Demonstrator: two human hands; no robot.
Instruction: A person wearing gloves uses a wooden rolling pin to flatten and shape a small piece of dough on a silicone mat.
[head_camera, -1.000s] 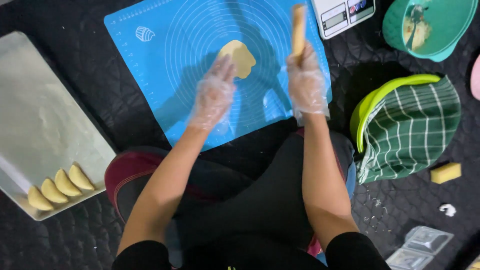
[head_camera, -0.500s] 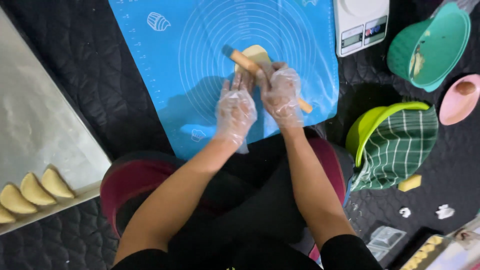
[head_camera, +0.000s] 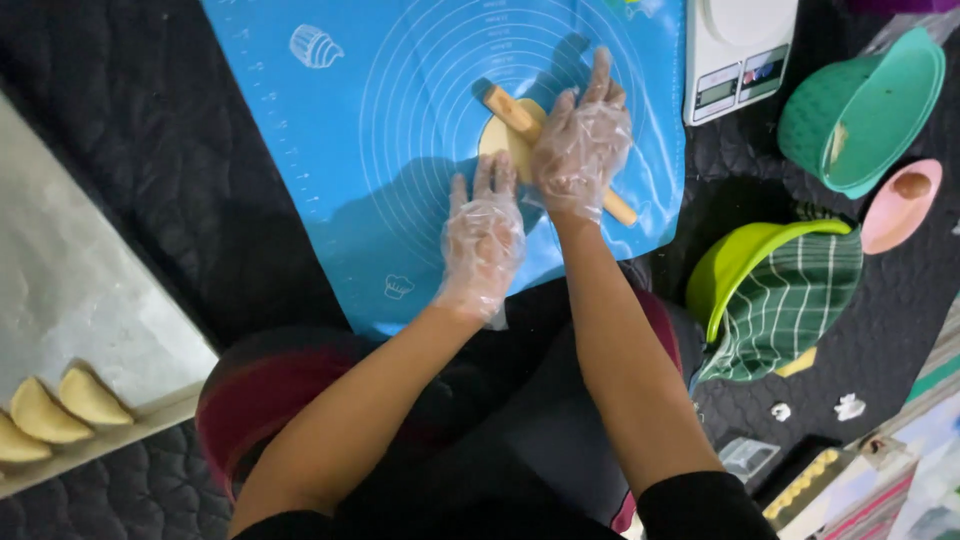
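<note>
Both my hands wear clear plastic gloves over a blue silicone baking mat (head_camera: 400, 150). My right hand (head_camera: 582, 140) lies flat, fingers spread, on a small wooden rolling pin (head_camera: 510, 108) that rests across a pale round of dough (head_camera: 500, 140). My left hand (head_camera: 483, 235) lies flat on the mat just below the dough, fingers stretched toward it, holding nothing.
A lined baking tray (head_camera: 70, 300) at the left carries folded crescent pastries (head_camera: 60, 405). A white kitchen scale (head_camera: 738, 55), a teal bowl (head_camera: 860, 110), a pink bowl (head_camera: 900, 205) and a lime-green bowl under a green checked cloth (head_camera: 785, 300) stand to the right on dark quilted fabric.
My right hand brought the pin down from upright onto the dough and now presses it with a flat palm. My left hand came off the pin and rests on the mat.
</note>
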